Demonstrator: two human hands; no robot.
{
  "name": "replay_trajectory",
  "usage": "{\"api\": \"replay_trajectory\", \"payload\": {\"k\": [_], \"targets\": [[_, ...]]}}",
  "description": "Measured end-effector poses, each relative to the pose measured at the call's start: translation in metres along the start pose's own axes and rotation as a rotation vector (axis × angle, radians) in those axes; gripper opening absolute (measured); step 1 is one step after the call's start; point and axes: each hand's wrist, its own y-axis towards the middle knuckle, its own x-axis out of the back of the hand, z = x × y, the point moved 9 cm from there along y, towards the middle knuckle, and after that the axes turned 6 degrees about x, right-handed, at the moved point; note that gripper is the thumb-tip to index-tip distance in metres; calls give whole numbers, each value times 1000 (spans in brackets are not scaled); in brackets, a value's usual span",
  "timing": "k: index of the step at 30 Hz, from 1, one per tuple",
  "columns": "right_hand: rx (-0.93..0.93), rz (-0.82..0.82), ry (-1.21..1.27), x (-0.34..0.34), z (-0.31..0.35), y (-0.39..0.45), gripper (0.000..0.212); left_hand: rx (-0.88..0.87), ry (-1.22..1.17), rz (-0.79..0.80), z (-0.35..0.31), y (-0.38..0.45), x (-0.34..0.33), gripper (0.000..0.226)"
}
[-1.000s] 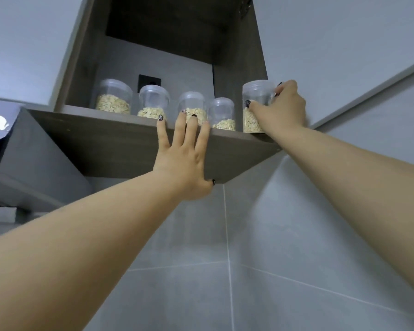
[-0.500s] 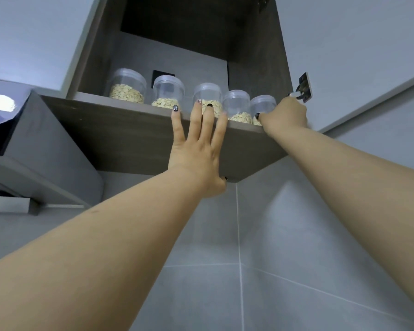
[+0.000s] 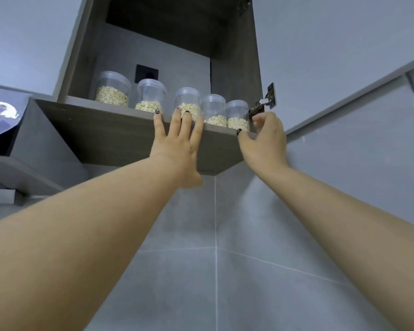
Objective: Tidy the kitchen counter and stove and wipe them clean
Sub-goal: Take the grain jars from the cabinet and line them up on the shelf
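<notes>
Several clear plastic jars partly filled with oats stand in a row on the bottom shelf (image 3: 120, 120) of an open wall cabinet above me. The rightmost jar (image 3: 237, 114) stands at the shelf's right end, free of my hand. My right hand (image 3: 263, 142) is just below and right of it, fingers loosely curled and holding nothing, thumb near the shelf's front edge. My left hand (image 3: 177, 144) lies flat against the shelf's front face, its straight fingertips reaching up in front of the middle jar (image 3: 188, 103).
A metal door hinge (image 3: 267, 100) sticks out from the cabinet's right side, just above my right hand. The open cabinet door (image 3: 344, 48) stretches to the right. A range hood (image 3: 7, 130) is at the left. Grey wall tiles fill the view below.
My right hand set the rightmost jar onto the shelf, let go of it and drew back below the shelf edge. My left hand has stayed pressed on the shelf front.
</notes>
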Motion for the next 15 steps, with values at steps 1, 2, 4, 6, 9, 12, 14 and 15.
{"api": "replay_trajectory", "payload": {"k": [1, 2, 4, 6, 9, 12, 14, 15], "targets": [[-11, -9, 24, 8, 3, -5, 33, -8, 13, 5, 1, 0, 3, 114], [-22, -22, 52, 18, 7, -8, 32, -9, 22, 8, 1, 0, 6, 110], [-41, -57, 108, 38, 14, -15, 31, 22, 1, 31, 0, 0, 12, 100], [-47, -94, 128, 64, 23, -20, 32, 79, -108, 48, -7, 0, 22, 90], [-6, -101, 83, 93, 33, -29, 34, 56, -285, -39, -24, -7, 44, 72], [2, -81, 14, 120, 32, -37, 39, -98, -407, -190, -49, -22, 69, 58], [-26, -81, -5, 139, 29, -38, 45, -159, -476, -214, -62, -33, 80, 61], [-43, -95, 2, 150, 27, -36, 48, -176, -508, -209, -68, -37, 85, 63]]}}
